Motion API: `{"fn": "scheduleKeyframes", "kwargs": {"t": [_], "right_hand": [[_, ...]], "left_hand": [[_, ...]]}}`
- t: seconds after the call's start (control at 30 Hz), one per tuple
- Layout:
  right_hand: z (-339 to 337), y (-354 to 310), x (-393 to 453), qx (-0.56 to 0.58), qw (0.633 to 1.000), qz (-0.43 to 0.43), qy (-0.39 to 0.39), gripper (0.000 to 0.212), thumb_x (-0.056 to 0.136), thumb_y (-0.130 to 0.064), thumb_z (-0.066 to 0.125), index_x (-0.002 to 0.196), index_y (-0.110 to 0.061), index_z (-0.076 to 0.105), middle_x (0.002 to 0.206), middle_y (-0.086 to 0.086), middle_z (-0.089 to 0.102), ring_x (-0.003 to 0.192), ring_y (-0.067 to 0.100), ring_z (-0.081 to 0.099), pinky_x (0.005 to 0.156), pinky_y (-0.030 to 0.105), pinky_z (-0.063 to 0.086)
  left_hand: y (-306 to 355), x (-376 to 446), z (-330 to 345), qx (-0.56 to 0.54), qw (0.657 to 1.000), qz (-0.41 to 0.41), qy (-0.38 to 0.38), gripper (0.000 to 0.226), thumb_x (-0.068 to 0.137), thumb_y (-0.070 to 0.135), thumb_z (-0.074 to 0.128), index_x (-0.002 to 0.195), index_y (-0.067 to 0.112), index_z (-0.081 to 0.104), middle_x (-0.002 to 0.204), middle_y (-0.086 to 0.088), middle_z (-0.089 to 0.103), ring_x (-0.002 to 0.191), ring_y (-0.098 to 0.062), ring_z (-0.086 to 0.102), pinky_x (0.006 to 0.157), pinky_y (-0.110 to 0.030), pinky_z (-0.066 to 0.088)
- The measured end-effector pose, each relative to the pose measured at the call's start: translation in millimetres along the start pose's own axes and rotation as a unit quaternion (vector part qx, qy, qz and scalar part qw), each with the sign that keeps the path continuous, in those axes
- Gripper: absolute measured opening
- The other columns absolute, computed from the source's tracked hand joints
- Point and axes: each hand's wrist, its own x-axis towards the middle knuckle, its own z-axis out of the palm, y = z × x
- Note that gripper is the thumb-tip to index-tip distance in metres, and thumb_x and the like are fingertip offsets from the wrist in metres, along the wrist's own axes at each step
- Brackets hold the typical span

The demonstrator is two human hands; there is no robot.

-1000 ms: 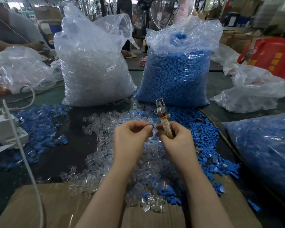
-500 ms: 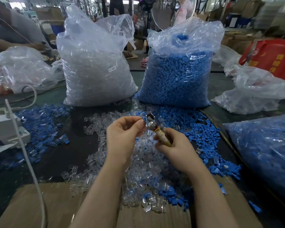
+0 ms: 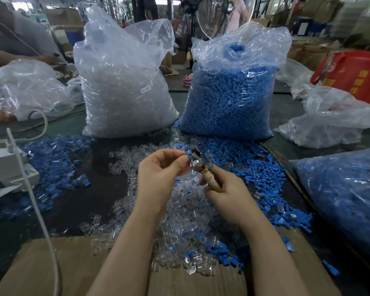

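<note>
Blue cap [image 3: 188, 155] pinched between left hand [image 3: 160, 174] thumb and forefinger, held right against metal head of tool [image 3: 198, 162]. Right hand [image 3: 231, 195] wrapped round tool's yellow handle, head tilted up and left. Both hands meet above clear pile [image 3: 186, 210], mid-table. Loose blue pile [image 3: 263, 169] spreads to right. Behind them, clear bag [image 3: 124, 99] on left and blue bag [image 3: 229, 99] on right, upright, side by side. Cardboard [image 3: 41, 268] at near edge, white cable [image 3: 36, 206] crossing it.
</note>
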Motion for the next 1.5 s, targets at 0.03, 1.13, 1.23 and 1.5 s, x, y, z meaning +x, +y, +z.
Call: {"fn": "scheduleKeyframes", "kwargs": {"t": [0.03, 1.13, 1.23, 1.5], "right_hand": [[0, 1, 0, 0.001, 1.000, -0.001, 0.001, 0.017, 0.083, -0.009, 0.060, 0.088, -0.025, 0.060, 0.070, -0.023, 0.060, 0.057, 0.003, 0.048, 0.057, 0.029, 0.038], [-12, 14, 2, -0.260, 0.914, 0.228, 0.210, 0.014, 0.091, -0.031, 0.056, 0.089, -0.019, 0.049, 0.072, -0.002, 0.052, 0.057, 0.015, 0.042, 0.050, 0.031, 0.027], [-13, 15, 0, -0.275, 0.904, 0.262, 0.198, 0.022, 0.092, -0.034, 0.057, 0.103, -0.015, 0.053, 0.090, 0.004, 0.058, 0.064, 0.022, 0.046, 0.058, 0.033, 0.035], [-9, 13, 1, -0.325, 0.895, 0.274, 0.137, 0.030, 0.090, -0.032, 0.058, 0.113, -0.012, 0.053, 0.114, 0.010, 0.051, 0.070, 0.024, 0.042, 0.064, 0.033, 0.035]], "left_hand": [[0, 0, 0, 0.001, 1.000, 0.001, -0.001, 0.007, 0.083, 0.000, 0.071, 0.085, 0.007, 0.069, 0.070, 0.001, 0.073, 0.066, -0.007, 0.069, 0.062, -0.015, 0.052], [-8, 16, -138, 0.638, 0.688, -0.168, 0.304, 0.019, 0.092, 0.022, 0.063, 0.106, 0.023, 0.076, 0.110, -0.017, 0.067, 0.103, -0.042, 0.059, 0.075, -0.040, 0.044], [-4, 17, -127, 0.689, 0.643, -0.176, 0.286, 0.027, 0.093, 0.031, 0.061, 0.117, 0.022, 0.071, 0.116, -0.020, 0.062, 0.109, -0.041, 0.052, 0.088, -0.044, 0.039], [1, 21, -71, 0.640, 0.762, -0.100, 0.020, 0.048, 0.093, 0.044, 0.058, 0.137, 0.025, 0.054, 0.137, -0.013, 0.051, 0.118, -0.035, 0.053, 0.101, -0.048, 0.042]]}}
